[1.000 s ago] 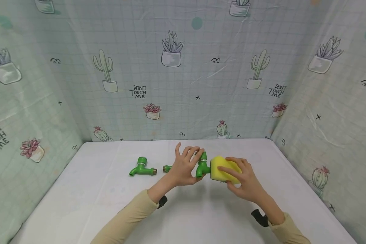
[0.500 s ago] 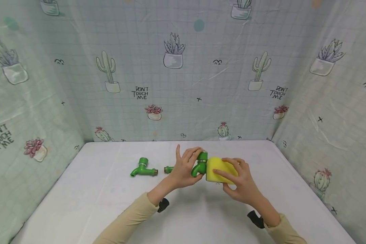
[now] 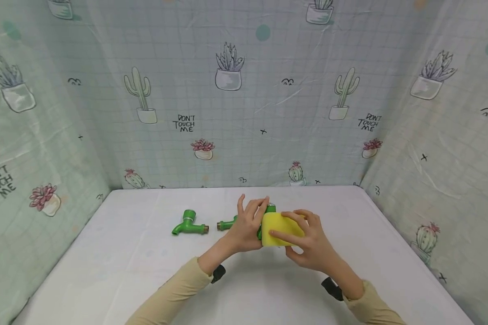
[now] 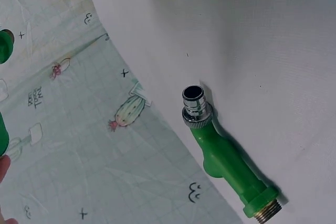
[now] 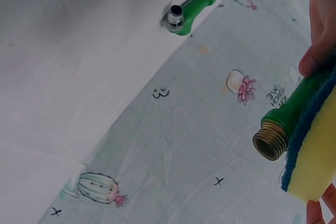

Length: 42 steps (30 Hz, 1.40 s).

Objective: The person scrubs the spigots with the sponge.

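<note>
My left hand (image 3: 243, 229) holds a green tap (image 3: 271, 208) up off the table. My right hand (image 3: 312, 243) grips a yellow sponge (image 3: 271, 221) between fingers and thumb. Seen from the head, the sponge covers most of the tap, leaving the top of its handle in sight. In the right wrist view, the sponge's dark blue scouring side (image 5: 310, 114) lies along the tap's body, and the brass threaded end (image 5: 271, 141) sticks out beside it. Only fingertips (image 4: 4, 167) of the left hand show in the left wrist view.
Two more green taps lie on the white table (image 3: 146, 271): one (image 3: 190, 224) at the left, another (image 3: 225, 225) partly behind the left hand. The nearer one in the left wrist view has a chrome nozzle (image 4: 195, 106). Cactus-print cloth (image 3: 264, 104) walls the table's back and sides.
My right hand has slid the sponge leftward along the tap, from its threaded end until it hides most of the body. My left hand stays nearly in place, still holding the tap.
</note>
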Each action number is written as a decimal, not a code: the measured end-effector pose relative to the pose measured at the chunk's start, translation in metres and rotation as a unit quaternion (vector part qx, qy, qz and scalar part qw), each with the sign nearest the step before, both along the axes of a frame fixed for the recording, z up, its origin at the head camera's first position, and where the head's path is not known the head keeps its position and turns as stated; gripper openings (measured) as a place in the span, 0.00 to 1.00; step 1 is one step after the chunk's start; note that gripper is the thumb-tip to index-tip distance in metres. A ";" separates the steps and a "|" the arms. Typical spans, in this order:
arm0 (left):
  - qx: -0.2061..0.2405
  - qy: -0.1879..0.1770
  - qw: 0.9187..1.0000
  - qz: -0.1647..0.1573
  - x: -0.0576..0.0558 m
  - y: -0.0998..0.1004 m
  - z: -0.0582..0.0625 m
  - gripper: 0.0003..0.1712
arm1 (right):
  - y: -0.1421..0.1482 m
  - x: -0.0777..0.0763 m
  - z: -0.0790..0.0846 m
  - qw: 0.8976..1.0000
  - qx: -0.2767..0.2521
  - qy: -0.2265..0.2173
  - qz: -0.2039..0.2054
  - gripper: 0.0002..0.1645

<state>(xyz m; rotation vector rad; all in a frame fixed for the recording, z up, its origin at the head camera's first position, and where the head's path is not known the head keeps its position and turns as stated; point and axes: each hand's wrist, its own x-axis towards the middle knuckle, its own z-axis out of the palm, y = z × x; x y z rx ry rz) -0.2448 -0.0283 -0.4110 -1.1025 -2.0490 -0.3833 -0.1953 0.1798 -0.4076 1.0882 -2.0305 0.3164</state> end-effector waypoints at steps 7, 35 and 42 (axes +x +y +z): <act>-0.007 0.032 0.999 0.010 0.000 -0.001 0.003 0.49 | 0.001 0.002 0.000 1.000 0.009 0.001 -0.009 0.23; 0.030 0.022 0.999 -0.007 0.004 -0.010 -0.002 0.48 | -0.001 0.004 -0.001 1.000 0.009 0.011 0.010 0.22; 0.031 0.028 0.999 0.000 0.006 -0.013 0.002 0.50 | -0.006 0.004 0.002 1.000 0.022 0.006 0.007 0.23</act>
